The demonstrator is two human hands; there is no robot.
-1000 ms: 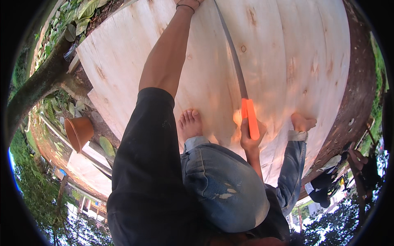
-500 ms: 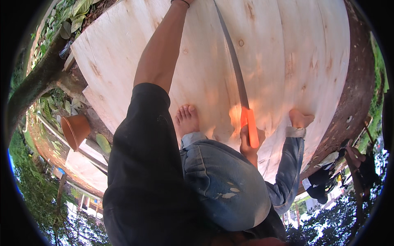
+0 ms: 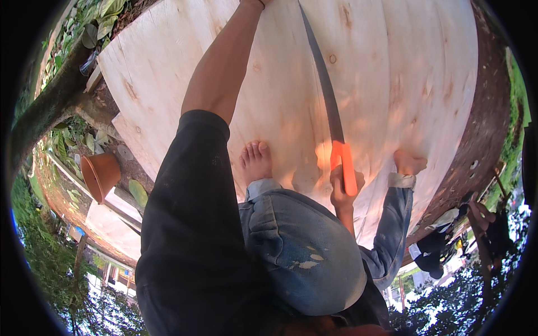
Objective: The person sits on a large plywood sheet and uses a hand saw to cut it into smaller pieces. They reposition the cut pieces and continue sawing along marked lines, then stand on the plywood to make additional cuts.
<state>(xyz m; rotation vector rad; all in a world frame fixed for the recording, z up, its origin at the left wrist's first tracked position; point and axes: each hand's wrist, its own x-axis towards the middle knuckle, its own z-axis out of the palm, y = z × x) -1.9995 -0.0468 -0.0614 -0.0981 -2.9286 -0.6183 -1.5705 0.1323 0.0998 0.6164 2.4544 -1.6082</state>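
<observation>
A handsaw [image 3: 327,89] with an orange handle and a long dark blade lies along the pale wooden sheet [image 3: 386,84]. My right hand [image 3: 341,197] is closed round its handle. The blade runs up and away to the top edge of the view, where its tip is cut off. Stretched far forward, my left arm in a black sleeve reaches the top edge. Only the wrist with a dark band and a sliver of my left hand [image 3: 265,1] show there; its fingers are out of sight.
My bare feet rest on the wooden sheet, one left [image 3: 256,158] and one right [image 3: 409,162] of the saw. At left lie a tipped brown plant pot [image 3: 101,175] and a thick branch [image 3: 50,106]. Dark clothed figures or items [image 3: 440,246] show at the right rim.
My right hand and the saw have shifted slightly down and to the right, back toward me. My left arm stays nearly in place.
</observation>
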